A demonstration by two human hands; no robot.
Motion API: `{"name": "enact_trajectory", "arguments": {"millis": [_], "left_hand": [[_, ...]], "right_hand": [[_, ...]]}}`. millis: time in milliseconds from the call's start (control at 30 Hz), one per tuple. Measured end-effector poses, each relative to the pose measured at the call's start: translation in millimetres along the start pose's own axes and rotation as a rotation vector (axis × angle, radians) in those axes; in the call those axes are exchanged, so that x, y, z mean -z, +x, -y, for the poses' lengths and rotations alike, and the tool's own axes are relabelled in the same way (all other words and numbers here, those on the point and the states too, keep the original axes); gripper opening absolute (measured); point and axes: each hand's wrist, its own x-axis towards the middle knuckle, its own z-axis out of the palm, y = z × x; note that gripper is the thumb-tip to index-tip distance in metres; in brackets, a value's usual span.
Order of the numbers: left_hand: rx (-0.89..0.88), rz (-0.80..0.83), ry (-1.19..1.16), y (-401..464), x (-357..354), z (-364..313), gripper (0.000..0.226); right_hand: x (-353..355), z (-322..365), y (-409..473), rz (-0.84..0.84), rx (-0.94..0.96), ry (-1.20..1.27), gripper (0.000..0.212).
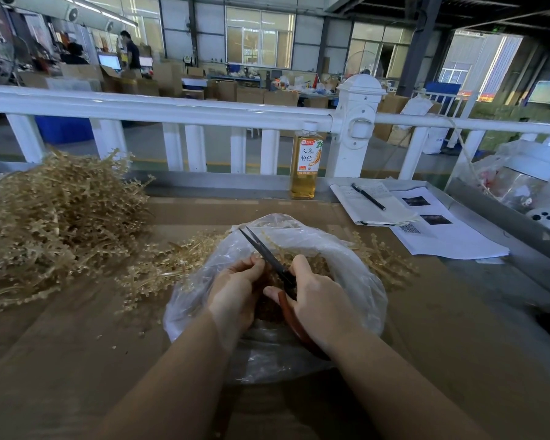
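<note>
Tan plastic sprigs lie in a big loose pile (54,217) at the far left of the cardboard-covered table (77,360). A thinner scatter of the same sprigs (165,268) spreads toward the middle. They run up to and under the edge of a clear plastic bag (359,274), which lies crumpled and open in front of the person.

Over the bag's mouth, the left hand (235,296) has its fingers curled inward, thumb tip close against the scissor blade. What it pinches is hidden behind the fingers, so I cannot tell whether it has hold of a sprig.

The scissors (267,252) point up and to the left, with dark blades parted only slightly at the tips. The right hand (321,309) wraps firmly around their red-brown handles, index finger laid along the top. More sprigs show inside the bag, and some poke out on its right side (385,258).

Behind the hands, a bottle of amber drink (305,166) stands upright against a white railing (172,108). To the right lies a notebook (378,211) with a black pen (368,196) on it, overlapping printed white sheets (454,242).
</note>
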Motion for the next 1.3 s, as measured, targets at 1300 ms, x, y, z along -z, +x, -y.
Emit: {"name": "enact_trajectory", "arguments": {"millis": [1300], "left_hand": [[-0.433, -0.295, -0.169, -22, -34, -72, 0.017]], "right_hand": [[-17, 1, -2, -0.078, -0.215, -0.204, 0.046]]}}
